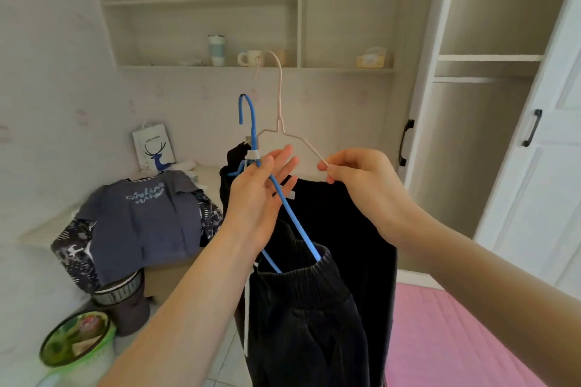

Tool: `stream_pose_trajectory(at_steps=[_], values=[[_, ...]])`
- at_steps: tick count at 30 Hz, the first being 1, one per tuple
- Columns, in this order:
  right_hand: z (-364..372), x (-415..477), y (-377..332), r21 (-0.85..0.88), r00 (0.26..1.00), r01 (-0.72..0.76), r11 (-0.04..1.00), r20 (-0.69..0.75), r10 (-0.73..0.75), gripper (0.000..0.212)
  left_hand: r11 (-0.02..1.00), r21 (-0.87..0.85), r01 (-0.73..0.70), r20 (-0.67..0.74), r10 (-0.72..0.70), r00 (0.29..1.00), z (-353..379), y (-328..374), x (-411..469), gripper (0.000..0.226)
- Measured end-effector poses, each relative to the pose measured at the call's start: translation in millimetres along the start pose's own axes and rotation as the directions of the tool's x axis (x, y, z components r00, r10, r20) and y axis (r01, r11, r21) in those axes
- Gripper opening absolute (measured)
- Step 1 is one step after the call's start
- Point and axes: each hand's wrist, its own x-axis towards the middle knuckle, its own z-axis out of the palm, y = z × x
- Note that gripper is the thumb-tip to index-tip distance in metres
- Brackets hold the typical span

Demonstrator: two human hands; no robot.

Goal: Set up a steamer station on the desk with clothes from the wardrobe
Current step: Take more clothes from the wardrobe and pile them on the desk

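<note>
Our left hand (257, 198) pinches the blue hanger (251, 122) between thumb and fingers, the other fingers loosely spread. Dark trousers (298, 308) hang by their waistband from its lower end. Our right hand (361, 179) has its fingers curled, pinching the shoulder of a pale hanger (279, 97) that carries a black garment (345, 229). Both hang in the air in front of us, between the counter (207, 173), where a grey T-shirt (141, 220) lies, and the open wardrobe (487, 72).
</note>
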Motion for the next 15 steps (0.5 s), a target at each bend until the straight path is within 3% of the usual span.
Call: stream_pose_trajectory(at_steps=[4,15], values=[[48.7,24.1,-7.5,-0.017,0.999,0.035,0.999,0.037,-0.035,0.020,0.998,0.011,-0.060,-0.105,0.061,0.993,-35.3,21.2,18.9,0.039],[178.4,70.0,-11.3,0.014,0.979,0.091,0.996,0.182,-0.092,0.020,0.976,0.085,-0.199,-0.246,0.214,0.945,-143.7,74.0,61.2,0.030]])
